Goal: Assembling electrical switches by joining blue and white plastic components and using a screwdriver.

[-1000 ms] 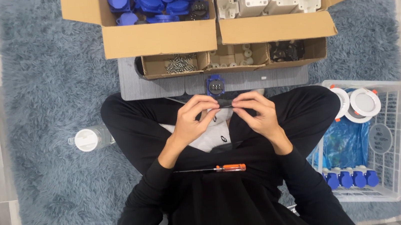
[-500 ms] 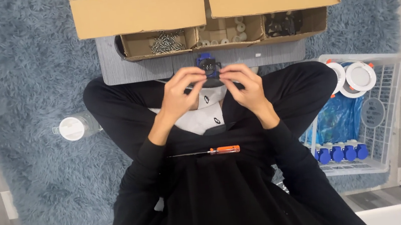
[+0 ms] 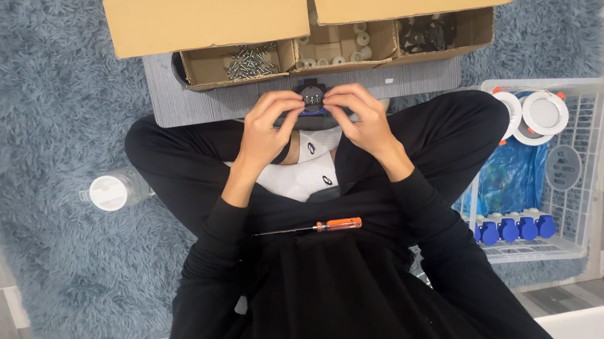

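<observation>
Raised slightly — hands [image 3: 315, 119] gripping black part [image 3: 311, 97].

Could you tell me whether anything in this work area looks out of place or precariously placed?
One thing: the orange-handled screwdriver lies loose across the person's lap rather than on the grey board, so it could slide off. Both hands, left hand and right hand, hold a small black part.
</observation>
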